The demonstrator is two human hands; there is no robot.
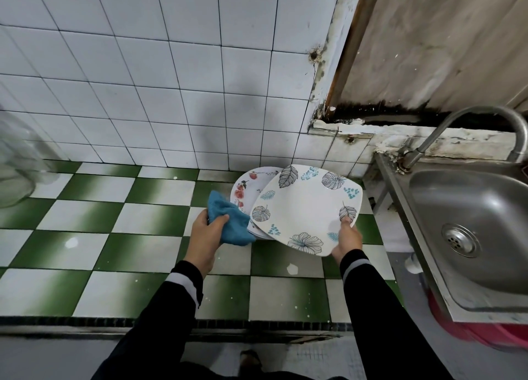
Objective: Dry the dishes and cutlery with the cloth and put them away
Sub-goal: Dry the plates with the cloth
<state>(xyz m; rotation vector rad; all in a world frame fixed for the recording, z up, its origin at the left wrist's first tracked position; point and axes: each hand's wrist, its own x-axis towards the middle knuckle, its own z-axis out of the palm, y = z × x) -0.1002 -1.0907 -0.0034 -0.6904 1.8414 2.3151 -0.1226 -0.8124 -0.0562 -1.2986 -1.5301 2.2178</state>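
My right hand (347, 238) grips the near right edge of a white square plate with grey and teal leaf prints (305, 208), thumb on its top face. The plate hovers tilted over a stack of plates, the top one white with red flowers (248, 188), on the green-and-white checked counter (137, 208). My left hand (207, 232) clutches a bunched blue cloth (228, 219) just left of the stack, and the cloth touches the stack's left edge. No cutlery shows.
A steel sink (468, 231) with a curved tap (457, 128) stands at the right, a gap between it and the counter. A clear glass jar (17, 165) sits far left. White wall tiles rise behind. A red tub (491, 337) sits under the sink.
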